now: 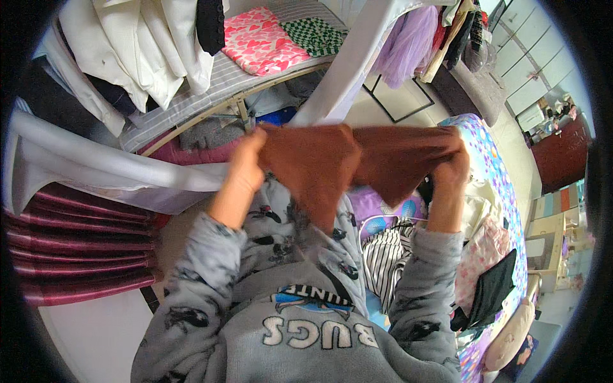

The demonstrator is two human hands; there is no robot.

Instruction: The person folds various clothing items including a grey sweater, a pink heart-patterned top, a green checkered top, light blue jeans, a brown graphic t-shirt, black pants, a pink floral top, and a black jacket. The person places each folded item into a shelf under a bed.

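A brown cloth garment (pixel 313 163) is stretched between my two hands in front of my body, its lower parts hanging down in points. My left hand (pixel 246 160) grips its upper corner on the left of the view. At the other end my right hand (pixel 450 165) holds the gathered cloth, the fingers blurred. The exact kind of garment cannot be told. Below and beside my right forearm lie a black-and-white striped garment (pixel 385 261), a pale floral cloth (pixel 481 265) and a folded black cloth (pixel 493 289).
White and dark garments (pixel 129 48) hang at the upper left, beside a striped mattress (pixel 191 98) with pink heart-print fabric (pixel 263 40). White draped cloth (pixel 134 158) runs across the left. A lilac tulle garment (pixel 409 45) hangs at the upper right, near a colourful bed cover (pixel 512 230).
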